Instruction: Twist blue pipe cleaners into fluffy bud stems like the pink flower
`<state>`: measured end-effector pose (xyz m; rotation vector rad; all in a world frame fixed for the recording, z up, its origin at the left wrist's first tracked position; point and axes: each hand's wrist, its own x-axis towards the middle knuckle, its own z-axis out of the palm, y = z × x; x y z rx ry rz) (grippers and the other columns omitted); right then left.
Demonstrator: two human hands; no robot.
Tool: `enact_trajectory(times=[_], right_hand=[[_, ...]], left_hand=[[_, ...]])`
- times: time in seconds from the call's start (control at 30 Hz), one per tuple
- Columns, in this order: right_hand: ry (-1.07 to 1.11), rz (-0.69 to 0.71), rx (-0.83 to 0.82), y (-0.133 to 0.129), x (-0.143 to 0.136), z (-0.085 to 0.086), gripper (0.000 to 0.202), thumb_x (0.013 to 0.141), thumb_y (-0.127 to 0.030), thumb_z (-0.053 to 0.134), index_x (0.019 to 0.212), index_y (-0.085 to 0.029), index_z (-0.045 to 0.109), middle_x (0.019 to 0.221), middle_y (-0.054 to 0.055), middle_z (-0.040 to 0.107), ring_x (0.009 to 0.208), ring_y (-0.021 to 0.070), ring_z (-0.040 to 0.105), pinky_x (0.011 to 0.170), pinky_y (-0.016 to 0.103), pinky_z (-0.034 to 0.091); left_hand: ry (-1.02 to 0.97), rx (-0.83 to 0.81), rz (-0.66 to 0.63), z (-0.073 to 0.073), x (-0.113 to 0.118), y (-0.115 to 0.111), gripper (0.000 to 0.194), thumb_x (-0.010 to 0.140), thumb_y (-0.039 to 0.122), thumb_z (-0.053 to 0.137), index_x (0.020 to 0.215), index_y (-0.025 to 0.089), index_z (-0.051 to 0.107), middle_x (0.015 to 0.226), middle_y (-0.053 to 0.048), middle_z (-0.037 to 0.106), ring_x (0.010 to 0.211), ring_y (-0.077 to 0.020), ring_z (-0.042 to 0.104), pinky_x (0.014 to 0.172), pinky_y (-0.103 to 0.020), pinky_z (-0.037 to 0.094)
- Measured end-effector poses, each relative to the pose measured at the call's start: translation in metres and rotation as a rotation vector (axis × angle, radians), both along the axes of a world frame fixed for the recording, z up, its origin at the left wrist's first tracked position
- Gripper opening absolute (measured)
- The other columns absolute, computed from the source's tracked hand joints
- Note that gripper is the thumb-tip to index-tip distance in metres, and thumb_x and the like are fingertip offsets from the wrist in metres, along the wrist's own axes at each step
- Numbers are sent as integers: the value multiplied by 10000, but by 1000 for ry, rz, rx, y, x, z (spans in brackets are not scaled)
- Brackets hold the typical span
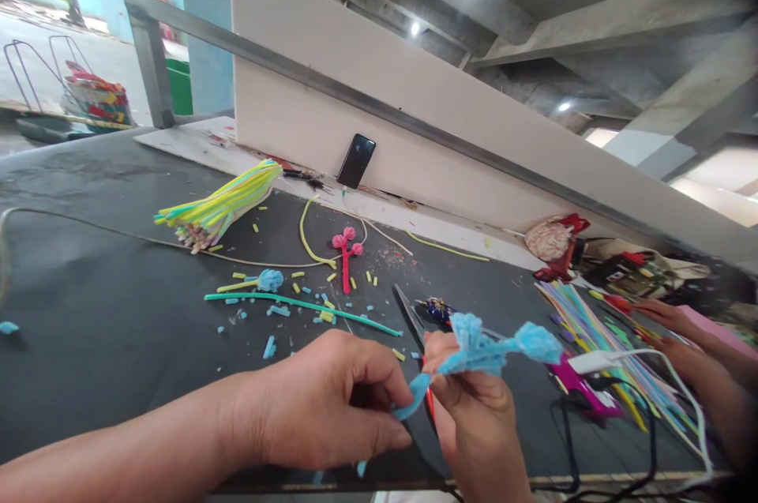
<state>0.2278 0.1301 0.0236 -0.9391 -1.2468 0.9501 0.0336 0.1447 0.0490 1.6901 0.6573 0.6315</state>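
Observation:
Near the table's front edge, my right hand pinches a light blue fuzzy flower piece with fluffy buds, one bud sticking out to the right. My left hand is closed on the lower tail of the same blue stem, its thumb and forefinger pinching it. Scissors with red handles lie partly hidden behind my right hand. Beyond my hands lie a teal stem, a blue bud on a yellow-green stem and a pink three-bud piece.
A bundle of yellow and green stems lies at the back left. A phone leans against the white board. Another person's hands are at the right, by pastel stems, a magenta device and cables. Small cut bits are scattered about.

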Motion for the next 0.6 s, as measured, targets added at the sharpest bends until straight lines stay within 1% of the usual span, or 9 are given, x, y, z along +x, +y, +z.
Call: enact_trajectory(times=[0.13, 0.2, 0.23, 0.3, 0.37, 0.4, 0.47, 0.53, 0.6], right_hand=[[105, 65, -7, -2, -7, 1, 165, 621, -377, 801, 575, -267, 687, 614, -23, 470, 678, 166, 424, 754, 356, 394], [201, 139, -38, -2, -9, 1, 194, 607, -392, 806, 552, -270, 664, 617, -29, 431, 689, 167, 403, 828, 365, 383], [255, 180, -57, -3, -10, 1, 206, 600, -398, 807, 539, -274, 655, 610, -32, 408, 688, 166, 392, 843, 363, 381], [358, 264, -103, -2, -12, -1, 221, 571, -401, 822, 509, -281, 647, 580, -38, 353, 663, 164, 371, 825, 352, 392], [458, 338, -162, 0, -15, -4, 236, 552, -392, 833, 464, -290, 639, 558, -40, 314, 635, 161, 365, 756, 331, 411], [503, 365, -187, 1, -16, -6, 250, 540, -386, 840, 439, -291, 631, 558, -39, 309, 626, 159, 371, 719, 318, 414], [562, 405, -203, 4, -19, -11, 320, 500, -374, 860, 363, -273, 588, 567, -35, 318, 622, 153, 391, 664, 293, 409], [566, 429, -187, 7, -23, -15, 405, 419, -354, 892, 292, -239, 525, 559, -34, 328, 616, 146, 403, 647, 278, 403], [542, 441, -169, 7, -26, -17, 409, 363, -337, 910, 279, -234, 523, 558, -35, 343, 595, 139, 401, 638, 279, 399]], left_hand=[[-42, 269, -173, 3, -6, -2, 158, 790, 215, 605, 909, 171, 700, 659, 25, 539, 633, -97, 481, 608, -183, 399], [-106, 268, -240, 6, -7, -3, 181, 832, 218, 557, 919, 165, 706, 675, 10, 564, 663, -106, 501, 663, -193, 415], [-137, 222, -236, 7, -7, -3, 184, 840, 216, 541, 889, 156, 708, 661, 10, 565, 646, -103, 498, 654, -191, 418], [-209, 92, -142, 9, -4, -4, 152, 817, 200, 556, 809, 139, 696, 640, 18, 559, 603, -88, 485, 601, -175, 413], [-270, -10, -37, 9, -1, -5, 82, 759, 142, 591, 767, 126, 671, 694, 16, 578, 636, -82, 502, 610, -165, 413], [-291, -57, -25, 8, 1, -5, 72, 739, 121, 596, 766, 122, 663, 727, 12, 586, 664, -83, 511, 630, -167, 415], [-308, -192, -102, 4, 5, -6, 74, 744, 145, 594, 776, 116, 654, 720, 12, 574, 657, -82, 508, 633, -178, 418], [-305, -378, -227, -1, 8, -6, 132, 769, 240, 596, 756, 117, 641, 624, 29, 524, 561, -69, 473, 567, -181, 413], [-301, -527, -286, -7, 11, -6, 203, 751, 319, 622, 701, 122, 616, 557, 41, 491, 480, -58, 437, 508, -179, 398]])
